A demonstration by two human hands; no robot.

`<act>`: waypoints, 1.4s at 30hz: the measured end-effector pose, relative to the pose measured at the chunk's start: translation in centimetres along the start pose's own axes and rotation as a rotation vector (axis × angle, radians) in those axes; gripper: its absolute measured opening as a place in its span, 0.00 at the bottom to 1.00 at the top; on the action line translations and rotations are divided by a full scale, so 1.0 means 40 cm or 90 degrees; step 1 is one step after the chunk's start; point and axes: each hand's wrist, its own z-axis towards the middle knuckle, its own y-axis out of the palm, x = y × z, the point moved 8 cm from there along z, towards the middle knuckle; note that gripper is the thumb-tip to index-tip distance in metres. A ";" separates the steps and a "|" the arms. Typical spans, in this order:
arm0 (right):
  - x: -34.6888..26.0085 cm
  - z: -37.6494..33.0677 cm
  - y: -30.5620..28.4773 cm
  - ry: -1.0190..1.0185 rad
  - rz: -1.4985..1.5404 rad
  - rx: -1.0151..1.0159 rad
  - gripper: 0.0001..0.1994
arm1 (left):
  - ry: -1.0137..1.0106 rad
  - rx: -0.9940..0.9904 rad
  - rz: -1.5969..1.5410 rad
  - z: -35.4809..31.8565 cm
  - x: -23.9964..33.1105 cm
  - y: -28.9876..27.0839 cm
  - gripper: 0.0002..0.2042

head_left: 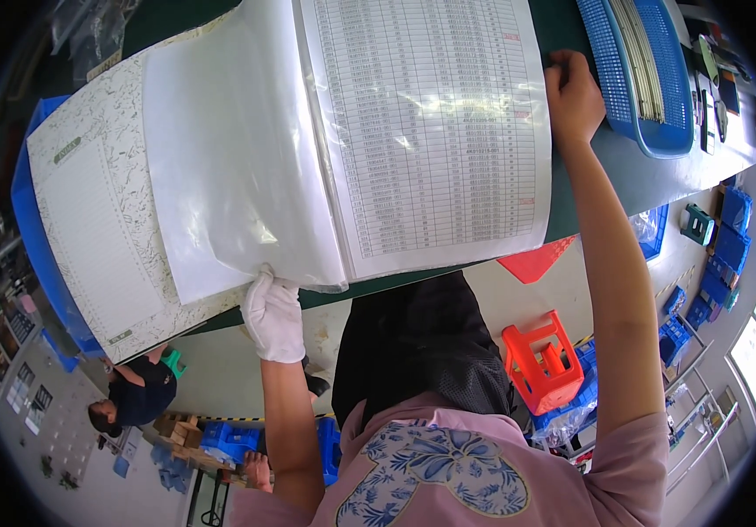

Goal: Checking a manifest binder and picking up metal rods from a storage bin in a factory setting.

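A large binder of clear plastic sleeves lies spread over the near edge of the green table. Its right-hand sleeve (431,132) holds a sheet printed with a dense table; the left-hand sleeve (220,167) looks mostly blank white and bulges with glare. Beneath that one shows the marbled inside cover (88,167). My left hand (273,318), in a white glove, is closed on the bottom edge of the left-hand sleeve, close to the fold. My bare right hand (577,98) rests at the right edge of the printed page with its fingers curled; their tips are partly hidden.
A blue basket (666,132) with a stack of thin pale items stands right of the binder, on the green table (624,176). A blue bin (31,202) sits under the cover at left. Below are a red stool (543,364) and, at lower left, another person (145,391).
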 end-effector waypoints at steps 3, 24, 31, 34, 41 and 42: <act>0.006 -0.001 0.001 0.000 -0.005 0.003 0.09 | 0.000 0.011 0.002 -0.020 0.003 0.038 0.14; 0.004 -0.004 -0.001 0.010 0.016 -0.004 0.08 | 0.811 -0.126 0.953 -0.197 -0.078 0.360 0.24; 0.003 -0.004 -0.001 0.003 0.032 0.007 0.08 | 0.685 -0.082 0.881 -0.108 -0.041 0.277 0.45; 0.002 -0.005 -0.001 0.001 0.024 0.009 0.08 | 0.653 -0.139 0.825 -0.081 -0.056 0.265 0.46; 0.001 -0.006 0.000 0.006 0.028 0.013 0.07 | 0.678 -0.147 0.873 -0.088 -0.065 0.248 0.44; 0.002 -0.006 0.001 0.006 0.035 0.012 0.07 | 0.675 -0.151 0.869 -0.087 -0.065 0.246 0.44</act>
